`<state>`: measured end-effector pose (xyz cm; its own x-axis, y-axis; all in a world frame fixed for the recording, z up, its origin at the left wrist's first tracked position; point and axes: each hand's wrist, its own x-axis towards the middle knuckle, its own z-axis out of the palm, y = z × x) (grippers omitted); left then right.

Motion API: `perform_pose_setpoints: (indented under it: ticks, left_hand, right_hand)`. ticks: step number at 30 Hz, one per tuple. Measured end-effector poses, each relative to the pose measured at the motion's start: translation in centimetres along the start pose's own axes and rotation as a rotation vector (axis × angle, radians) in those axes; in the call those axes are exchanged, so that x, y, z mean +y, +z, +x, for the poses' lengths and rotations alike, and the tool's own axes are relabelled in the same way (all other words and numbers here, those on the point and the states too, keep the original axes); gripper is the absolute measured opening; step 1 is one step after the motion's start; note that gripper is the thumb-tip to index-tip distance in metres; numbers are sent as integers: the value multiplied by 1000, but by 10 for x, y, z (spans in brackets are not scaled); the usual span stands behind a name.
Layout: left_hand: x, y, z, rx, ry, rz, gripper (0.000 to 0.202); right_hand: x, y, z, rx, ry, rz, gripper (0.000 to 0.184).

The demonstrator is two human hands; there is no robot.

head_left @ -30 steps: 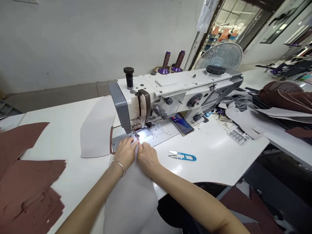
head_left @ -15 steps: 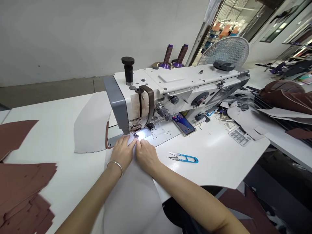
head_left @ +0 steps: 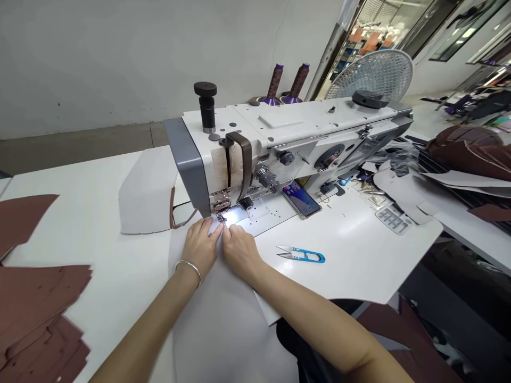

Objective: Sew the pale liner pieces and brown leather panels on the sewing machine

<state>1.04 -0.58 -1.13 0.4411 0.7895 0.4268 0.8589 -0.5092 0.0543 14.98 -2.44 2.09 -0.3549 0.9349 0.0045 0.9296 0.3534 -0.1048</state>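
While the left hand point(head_left: 202, 247) and the right hand point(head_left: 239, 252) are pressing close together on the pale grey panel point(head_left: 215, 330) just beside the presser foot point(head_left: 221, 217), a slipping panel could be drawing a finger under the foot or skewing the stitching.

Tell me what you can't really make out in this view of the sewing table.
All in the head view:
The stitching spot under the presser foot: hidden by the fingers of the left hand and right hand.
Lower end of the pale sheet: cut off by the bottom edge.
Brown panels: cut off by the left edge.
Phone screen: too small to read.
Goods on the far shelves: too small and blurred.
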Motion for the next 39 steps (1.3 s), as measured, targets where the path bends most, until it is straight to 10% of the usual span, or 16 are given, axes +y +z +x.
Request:
perform_pose_setpoints:
  ticks: [39]
  left_hand:
    - [2, -3, 0, -39, -22, 88, 36]
  right_hand:
    - [4, 1, 3, 34, 6, 24, 18]
